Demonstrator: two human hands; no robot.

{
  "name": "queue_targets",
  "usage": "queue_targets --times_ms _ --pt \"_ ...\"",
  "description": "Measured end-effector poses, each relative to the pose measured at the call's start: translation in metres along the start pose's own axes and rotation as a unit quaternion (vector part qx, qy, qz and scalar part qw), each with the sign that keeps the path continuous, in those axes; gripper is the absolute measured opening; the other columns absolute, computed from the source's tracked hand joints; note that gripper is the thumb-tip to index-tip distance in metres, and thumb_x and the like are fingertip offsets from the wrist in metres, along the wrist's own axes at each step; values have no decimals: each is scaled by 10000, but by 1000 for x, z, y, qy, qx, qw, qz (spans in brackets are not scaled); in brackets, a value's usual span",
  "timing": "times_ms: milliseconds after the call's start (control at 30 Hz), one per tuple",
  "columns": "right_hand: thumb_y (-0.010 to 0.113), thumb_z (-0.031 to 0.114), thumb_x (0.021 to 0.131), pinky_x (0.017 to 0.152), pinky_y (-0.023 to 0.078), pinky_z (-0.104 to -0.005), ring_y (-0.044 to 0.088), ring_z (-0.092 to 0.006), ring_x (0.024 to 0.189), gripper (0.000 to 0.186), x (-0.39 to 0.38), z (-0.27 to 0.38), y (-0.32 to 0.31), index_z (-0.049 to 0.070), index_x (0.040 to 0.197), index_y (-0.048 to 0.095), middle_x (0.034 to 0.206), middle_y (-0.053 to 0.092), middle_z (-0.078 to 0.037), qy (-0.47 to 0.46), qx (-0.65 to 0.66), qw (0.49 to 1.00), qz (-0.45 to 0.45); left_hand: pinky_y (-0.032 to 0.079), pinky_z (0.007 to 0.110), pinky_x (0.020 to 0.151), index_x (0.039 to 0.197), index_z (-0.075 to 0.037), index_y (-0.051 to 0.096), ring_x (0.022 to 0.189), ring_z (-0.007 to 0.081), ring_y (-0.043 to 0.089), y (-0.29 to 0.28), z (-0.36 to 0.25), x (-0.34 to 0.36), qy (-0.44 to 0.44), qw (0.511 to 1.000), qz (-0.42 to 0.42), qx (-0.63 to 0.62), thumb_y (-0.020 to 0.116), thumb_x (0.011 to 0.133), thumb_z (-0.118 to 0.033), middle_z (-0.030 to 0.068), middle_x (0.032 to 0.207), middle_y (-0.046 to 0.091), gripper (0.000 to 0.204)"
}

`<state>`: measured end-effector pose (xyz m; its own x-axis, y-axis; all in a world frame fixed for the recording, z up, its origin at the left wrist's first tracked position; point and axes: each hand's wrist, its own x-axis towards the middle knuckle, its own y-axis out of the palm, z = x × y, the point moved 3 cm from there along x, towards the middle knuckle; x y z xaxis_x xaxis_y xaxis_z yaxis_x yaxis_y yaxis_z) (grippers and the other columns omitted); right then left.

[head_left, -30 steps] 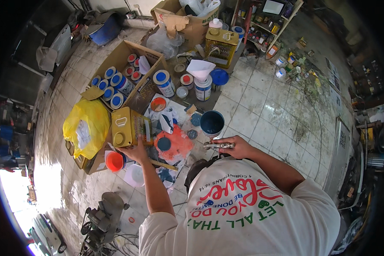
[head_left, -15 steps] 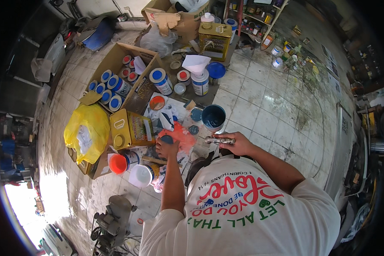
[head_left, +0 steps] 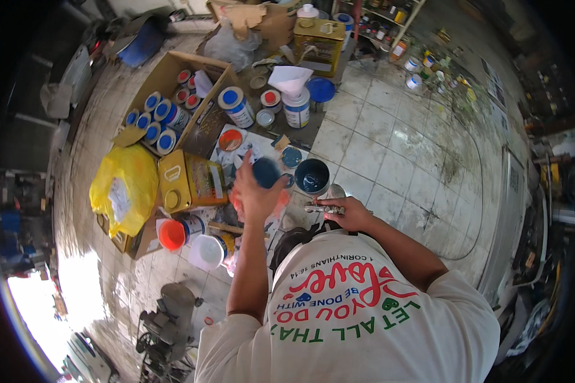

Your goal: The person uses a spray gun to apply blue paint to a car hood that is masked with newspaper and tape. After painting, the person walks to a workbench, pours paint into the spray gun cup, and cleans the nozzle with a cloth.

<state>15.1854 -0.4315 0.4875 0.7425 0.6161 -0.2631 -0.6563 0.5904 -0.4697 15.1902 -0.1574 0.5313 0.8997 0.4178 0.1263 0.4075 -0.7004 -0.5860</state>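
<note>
My left hand (head_left: 254, 195) is raised over the paint-smeared paper and is shut on a small blue round tin (head_left: 266, 172), with the tin at my fingertips. Just to its right stands an open can of dark blue paint (head_left: 312, 176). My right hand (head_left: 351, 214) is lower and to the right, in front of my white shirt, and is shut on a thin metal tool (head_left: 323, 208) that points left toward the open can. An orange-red patch lies under my left hand, mostly hidden.
A yellow rectangular tin (head_left: 188, 182) and a yellow plastic bag (head_left: 124, 188) lie to the left. A cardboard box (head_left: 201, 67) holds several blue-lidded cans. Behind are a can with a white funnel (head_left: 291, 82), a blue lid (head_left: 321, 89) and another yellow tin (head_left: 318, 38). Orange cup (head_left: 171, 234) nearby.
My left hand has moved right from beside the yellow tin, picked up the small blue tin and lifted it. My right hand has kept the metal tool almost still.
</note>
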Motion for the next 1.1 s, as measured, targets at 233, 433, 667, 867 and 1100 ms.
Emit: queue_targets --times_ms 233,433,667,867,1100 --pt "751 219 901 857 557 -378 731 -307 971 463 15 1 4 220 1357 671 1125 753 -131 8 15 998 60 312 508 1093 1172 -114 612 1289 337 478 11 -83 -14 48 993 20 -103 910 615 -258 78 1299 595 649" --pt "756 217 888 880 566 -381 745 -317 963 473 22 -1 -4 238 1353 675 1082 758 -156 -8 -35 998 45 328 510 1086 1031 -98 595 1292 314 502 18 -63 -31 76 997 -2 -27 925 626 -282 90 1316 645 554" --pt "741 265 908 856 571 -374 748 -319 981 447 19 -17 12 224 1349 678 1038 764 -164 35 24 999 27 279 556 1096 1040 -118 609 1335 350 484 35 -42 -42 19 995 -27 -97 932 640 -337 46 1388 633 559" --pt "751 271 911 847 573 -383 748 -324 962 453 2 -12 47 194 1351 676 1012 759 -190 72 -29 997 21 312 546 1085 972 -108 596 1367 368 464 32 -15 -67 -23 990 -44 -135 948 642 -291 82 1395 633 516" --pt "753 236 914 818 571 -412 735 -353 941 424 -8 -3 55 224 1332 686 1165 732 -179 -26 43 998 -44 306 489 1185 1446 -41 470 1451 314 400 9 5 -93 38 960 47 -272 872 760 -194 156 1523 508 810"
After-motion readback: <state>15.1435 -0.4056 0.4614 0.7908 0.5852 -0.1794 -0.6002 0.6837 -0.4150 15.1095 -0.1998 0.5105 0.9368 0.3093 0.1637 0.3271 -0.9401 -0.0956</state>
